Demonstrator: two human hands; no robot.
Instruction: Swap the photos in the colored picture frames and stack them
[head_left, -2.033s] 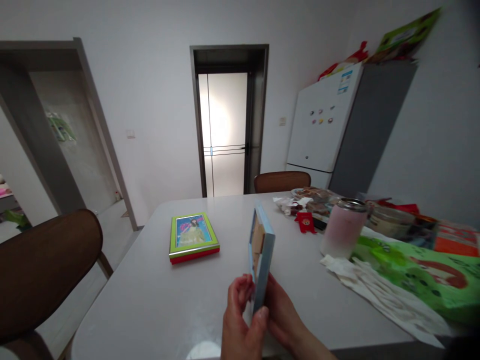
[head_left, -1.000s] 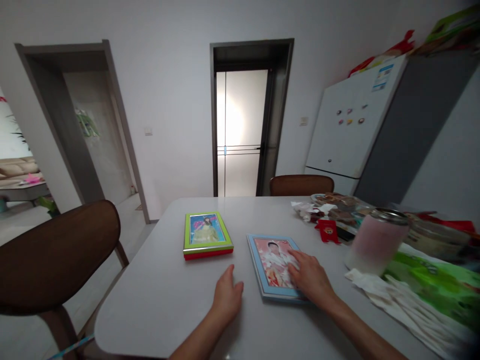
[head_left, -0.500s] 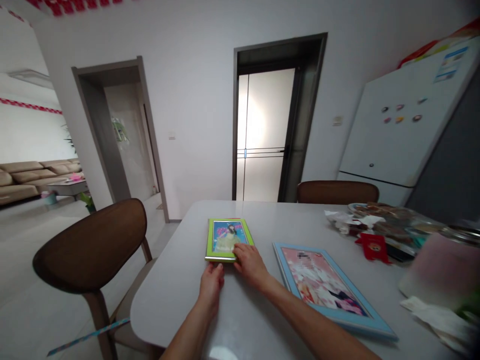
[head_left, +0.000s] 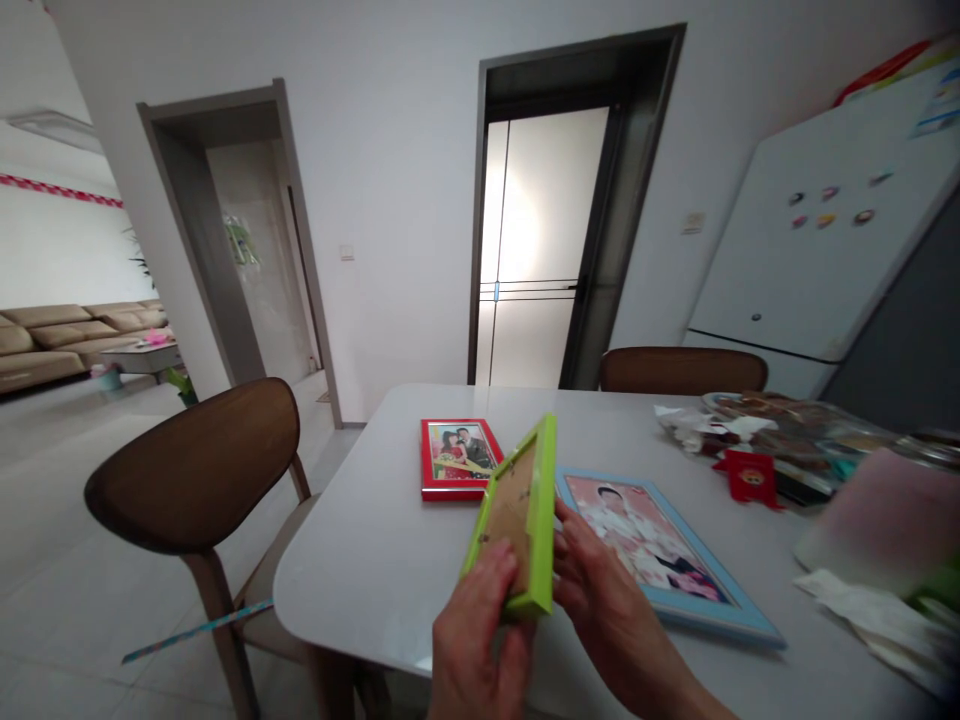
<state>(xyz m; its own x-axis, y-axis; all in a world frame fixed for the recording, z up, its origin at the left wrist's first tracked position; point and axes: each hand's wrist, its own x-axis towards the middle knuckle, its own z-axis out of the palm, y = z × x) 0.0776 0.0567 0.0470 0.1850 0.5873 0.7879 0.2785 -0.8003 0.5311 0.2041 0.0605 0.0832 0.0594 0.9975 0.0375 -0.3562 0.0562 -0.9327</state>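
Note:
A green picture frame [head_left: 546, 520] is held up and tilted over the near side of the table, its brown backing board and small metal clips facing left. My left hand [head_left: 480, 630] is closed on its lower end, fingers on the backing. On the picture side, my right hand [head_left: 600, 600] grips the frame, its fingertips partly hidden behind the green edge. Beyond it a red picture frame [head_left: 459, 492] lies face up on the table, its right corner covered by the green one. A larger light-blue picture frame [head_left: 720, 630] lies face up to the right, partly behind my right hand.
The white table [head_left: 352, 560] has a rounded left corner. A brown chair [head_left: 195, 465] stands at left, another chair [head_left: 682, 370] at the far side. On the right lie a red packet [head_left: 752, 480], crumpled tissues [head_left: 701, 430], and a pinkish container [head_left: 862, 520].
The green frame has been lifted off the red frame, brought nearer and turned so its back shows. Both hands moved right and toward me with it. The red frame is now uncovered.

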